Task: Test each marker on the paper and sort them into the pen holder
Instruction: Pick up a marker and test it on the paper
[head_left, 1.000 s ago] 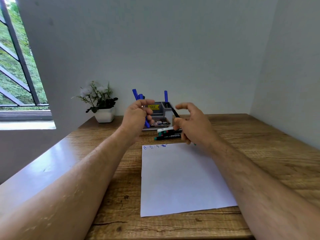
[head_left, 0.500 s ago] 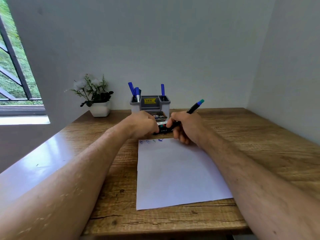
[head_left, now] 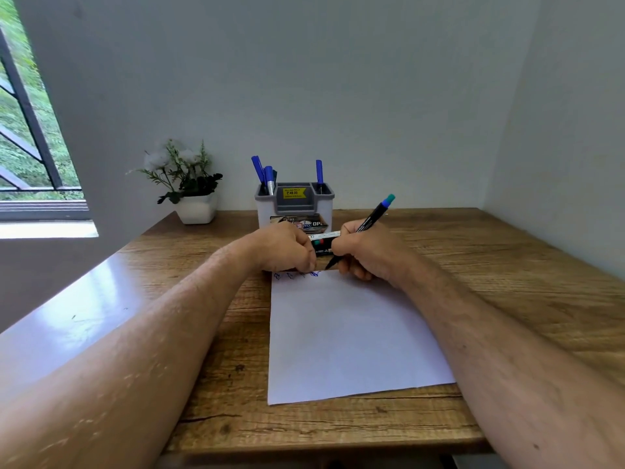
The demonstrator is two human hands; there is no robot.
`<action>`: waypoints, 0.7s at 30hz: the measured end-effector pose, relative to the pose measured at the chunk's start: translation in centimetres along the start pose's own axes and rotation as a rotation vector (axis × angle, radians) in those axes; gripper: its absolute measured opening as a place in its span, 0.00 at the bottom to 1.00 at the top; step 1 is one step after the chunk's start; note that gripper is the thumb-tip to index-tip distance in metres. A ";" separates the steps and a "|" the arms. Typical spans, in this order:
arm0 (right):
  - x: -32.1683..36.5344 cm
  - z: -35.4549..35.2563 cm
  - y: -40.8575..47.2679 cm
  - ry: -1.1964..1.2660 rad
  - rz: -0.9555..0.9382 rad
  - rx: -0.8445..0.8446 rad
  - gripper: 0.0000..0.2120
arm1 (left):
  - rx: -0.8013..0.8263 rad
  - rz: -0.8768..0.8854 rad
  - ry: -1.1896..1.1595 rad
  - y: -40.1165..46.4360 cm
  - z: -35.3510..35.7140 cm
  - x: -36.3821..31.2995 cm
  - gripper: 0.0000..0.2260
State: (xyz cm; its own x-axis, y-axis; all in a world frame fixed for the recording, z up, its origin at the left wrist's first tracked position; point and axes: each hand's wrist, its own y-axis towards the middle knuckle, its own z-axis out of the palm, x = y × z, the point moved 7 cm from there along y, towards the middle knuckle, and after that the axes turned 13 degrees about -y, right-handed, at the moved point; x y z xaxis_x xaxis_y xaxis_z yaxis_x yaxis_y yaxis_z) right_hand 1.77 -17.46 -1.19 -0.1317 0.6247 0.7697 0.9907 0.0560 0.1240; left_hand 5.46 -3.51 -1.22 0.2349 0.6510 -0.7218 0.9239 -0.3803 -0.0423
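Right hand (head_left: pixel 363 252) pinching a black marker (head_left: pixel 368 221) in a writing grip, teal end up and tilted away to the right, tip down at the top edge of the paper (head_left: pixel 345 336), just right of a row of small blue scribbles (head_left: pixel 297 275). Left hand (head_left: pixel 287 247) curled into a loose fist, resting at the paper's top left corner; cannot tell whether anything sits inside it. Between the two hands, more markers (head_left: pixel 323 243) lying on the table (head_left: pixel 507 265). Behind them the grey pen holder (head_left: pixel 294 204), with blue markers (head_left: pixel 265 174) upright in its left compartment and one in its right. Potted plant (head_left: pixel 189 184) off to the left.
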 end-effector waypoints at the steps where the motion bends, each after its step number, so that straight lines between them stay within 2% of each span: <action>1: 0.1 0.0 0.0 -0.002 0.001 0.001 0.11 | 0.000 0.003 0.004 0.0 0.0 0.0 0.04; 21: -0.2 0.2 0.4 -0.082 0.013 0.007 0.08 | 0.020 0.004 0.004 0.2 0.1 0.1 0.05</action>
State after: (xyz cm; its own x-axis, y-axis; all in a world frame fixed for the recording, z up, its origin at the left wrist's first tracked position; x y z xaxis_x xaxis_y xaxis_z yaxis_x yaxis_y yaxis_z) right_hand 2.21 -17.40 -1.38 -0.1156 0.6868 0.7176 0.9926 0.0527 0.1094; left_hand 5.65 -3.62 -1.41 0.2398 0.6518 -0.7195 0.9168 -0.3957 -0.0530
